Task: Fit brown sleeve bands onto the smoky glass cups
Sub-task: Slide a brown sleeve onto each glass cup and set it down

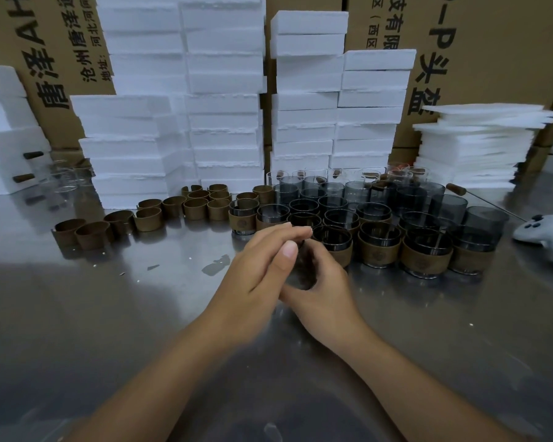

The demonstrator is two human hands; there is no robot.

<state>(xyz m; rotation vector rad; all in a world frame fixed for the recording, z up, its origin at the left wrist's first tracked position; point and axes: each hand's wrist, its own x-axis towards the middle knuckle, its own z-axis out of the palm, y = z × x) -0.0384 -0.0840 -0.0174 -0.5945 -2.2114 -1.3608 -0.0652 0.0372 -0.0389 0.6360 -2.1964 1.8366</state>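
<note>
Nearest, on the steel desk [109,314], the two hands meet at centre. The right hand [324,285] curls round a dark round thing, blurred, judged to be a smoky cup [304,271]; that grip holds it just above the desk. The left hand [259,266] lies across the top with fingers nearly straight and thumb alongside. Whether its grip pinches a band cannot be told, and no band is plainly seen on this cup.

Judgement: a fitting step is in hand, either seating a sleeve or readying the cup for one. The next move calls for the band to be slid square around the glass wall, then the cup set down with the finished ones.

Just beyond stand the banded cups [379,247], in rows touching one another. Behind them are the bare cups [358,189]. Loose bands [147,218] lie to the left, within reach. A controller [543,234] rests at the right. Farthest back are foam blocks [224,90] and cartons [492,59].
</note>
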